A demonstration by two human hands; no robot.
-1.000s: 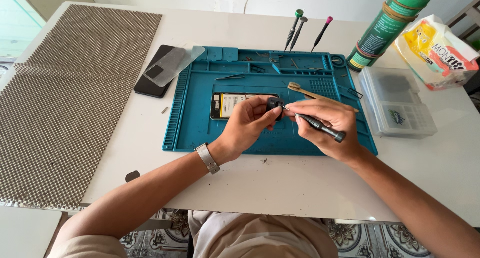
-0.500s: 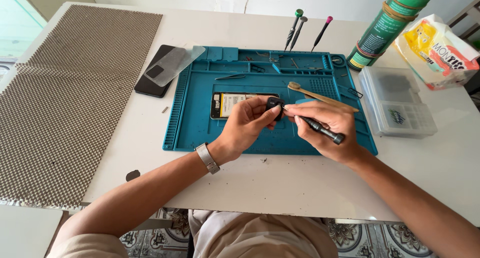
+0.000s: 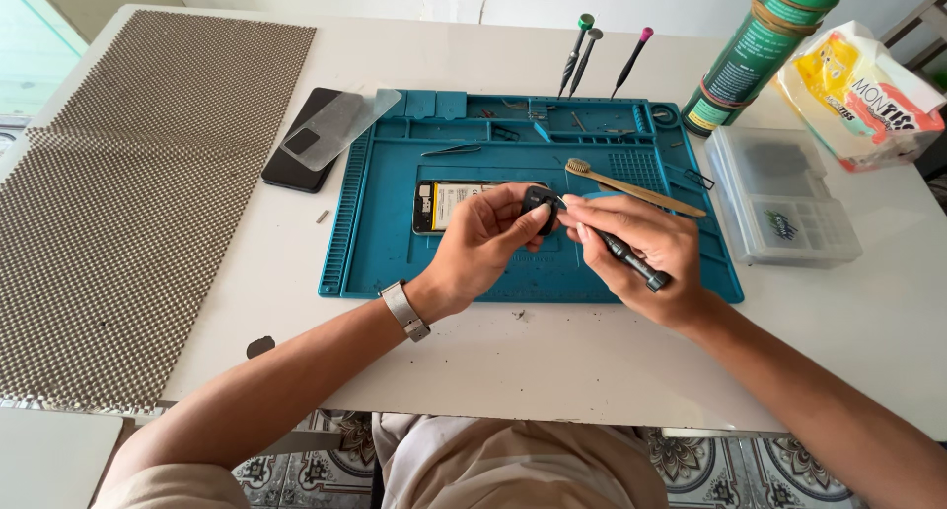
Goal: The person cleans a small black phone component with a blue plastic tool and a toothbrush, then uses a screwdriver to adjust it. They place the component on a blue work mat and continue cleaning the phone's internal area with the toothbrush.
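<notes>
Gripping a small black part (image 3: 539,201) over the blue mat (image 3: 367,245), the left hand (image 3: 480,245) pinches it closed while the right hand (image 3: 646,248), at 3 o'clock, clasps a black screwdriver (image 3: 623,255) whose tip meets it. An opened phone (image 3: 441,204) lies at 9 o'clock, a toothbrush (image 3: 631,187) at 1 o'clock.

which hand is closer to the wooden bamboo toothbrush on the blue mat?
Right. The right hand, gripping a black screwdriver, sits just below the wooden bamboo toothbrush. The left hand, pinching a small black part, lies further left of it.
</notes>
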